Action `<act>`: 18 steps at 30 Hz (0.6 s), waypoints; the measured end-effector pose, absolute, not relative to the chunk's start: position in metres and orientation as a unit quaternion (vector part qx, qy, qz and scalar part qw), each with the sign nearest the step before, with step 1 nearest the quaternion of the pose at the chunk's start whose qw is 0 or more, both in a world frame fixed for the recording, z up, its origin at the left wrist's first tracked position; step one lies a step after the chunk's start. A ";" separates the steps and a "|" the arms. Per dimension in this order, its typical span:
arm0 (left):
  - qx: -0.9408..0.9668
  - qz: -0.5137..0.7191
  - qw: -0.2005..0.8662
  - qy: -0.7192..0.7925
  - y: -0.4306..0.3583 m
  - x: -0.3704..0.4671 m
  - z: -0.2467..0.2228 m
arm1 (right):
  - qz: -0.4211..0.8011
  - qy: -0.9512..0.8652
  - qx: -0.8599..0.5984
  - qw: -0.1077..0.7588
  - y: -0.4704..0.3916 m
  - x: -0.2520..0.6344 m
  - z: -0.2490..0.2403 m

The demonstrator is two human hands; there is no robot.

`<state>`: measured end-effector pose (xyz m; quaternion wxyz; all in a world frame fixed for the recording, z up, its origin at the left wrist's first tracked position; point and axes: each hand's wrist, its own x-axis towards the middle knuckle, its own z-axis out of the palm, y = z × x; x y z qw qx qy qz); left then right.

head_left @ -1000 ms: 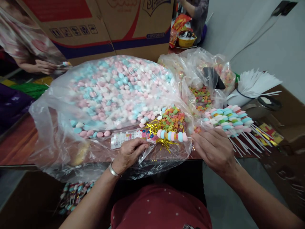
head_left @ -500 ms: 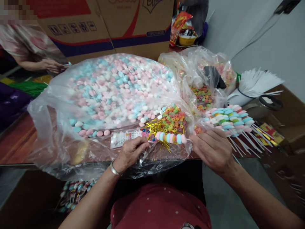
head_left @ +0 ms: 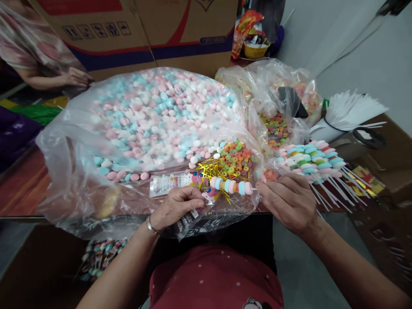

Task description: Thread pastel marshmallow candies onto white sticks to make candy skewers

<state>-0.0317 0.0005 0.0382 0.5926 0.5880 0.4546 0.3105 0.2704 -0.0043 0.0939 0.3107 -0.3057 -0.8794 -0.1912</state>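
Above the near edge of the bench [head_left: 19,184], one marshmallow skewer [head_left: 231,186] lies roughly level between my two hands, as I view them remotely through the head camera. My right hand [head_left: 286,201] has its fingers [head_left: 264,191] drawn together on the bare stick, just beyond the last pink piece; the threaded pink, blue and orange pieces extend leftward from these fingertips, clear of the grip. My left hand [head_left: 180,204], below a silver bracelet's [head_left: 151,225] level on the arm, pinches a clear printed sleeve [head_left: 189,219] between thumb and fingers, with no visible gap. The skewer's far end lies just beside the left fingertips, over the sleeve's printed edge; whether it has entered the sleeve I cannot tell.

Behind the skewer, gold twist ties [head_left: 210,169] adjoin a heap of gummy rings [head_left: 236,159]. A flat printed packet [head_left: 174,183] rests left of the ties, before a large clear bag [head_left: 167,111] of pink, blue and white marshmallows. Beyond the right hand lies a stack of finished skewers [head_left: 312,161], sticks toward the lower right. At upper left, a co-worker's hand [head_left: 79,78] is seen beside the bag.
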 end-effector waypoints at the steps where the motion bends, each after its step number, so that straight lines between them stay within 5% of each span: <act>1: 0.593 0.313 0.584 0.458 0.001 -0.031 0.036 | -0.189 -0.879 -0.306 0.314 -0.005 0.270 0.094; 18: 0.683 0.343 0.441 0.470 -0.004 -0.031 0.023 | -0.124 -0.864 -0.361 0.328 -0.003 0.274 0.099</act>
